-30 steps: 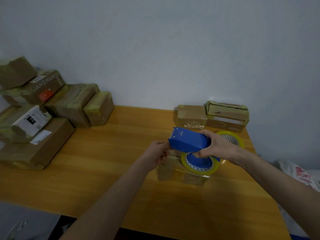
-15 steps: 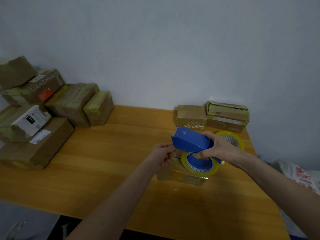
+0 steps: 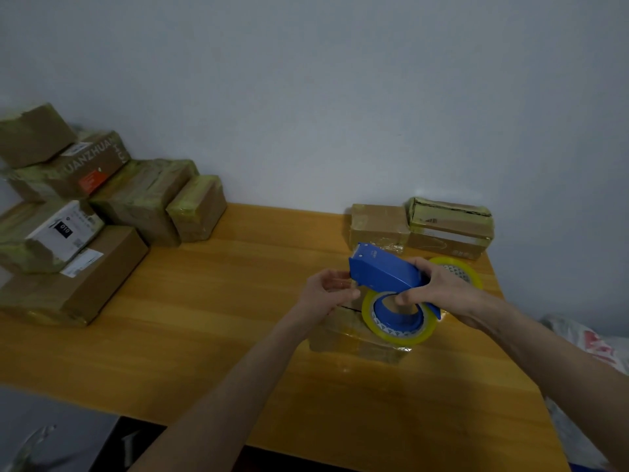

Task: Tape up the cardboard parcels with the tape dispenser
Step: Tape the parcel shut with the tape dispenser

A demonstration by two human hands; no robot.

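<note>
My right hand grips a blue tape dispenser loaded with a yellowish tape roll, held just above a cardboard parcel on the wooden table. My left hand is at the dispenser's front end, its fingers curled around the clear tape end there. The parcel is partly hidden by the dispenser and both hands.
Several taped parcels are stacked at the table's left against the wall. Two more parcels sit at the back right, with a spare tape roll behind my right hand. A plastic bag lies off the table's right edge.
The dispenser has risen slightly and shifted right. My left hand has moved up to its front end and taken hold of the tape end.
</note>
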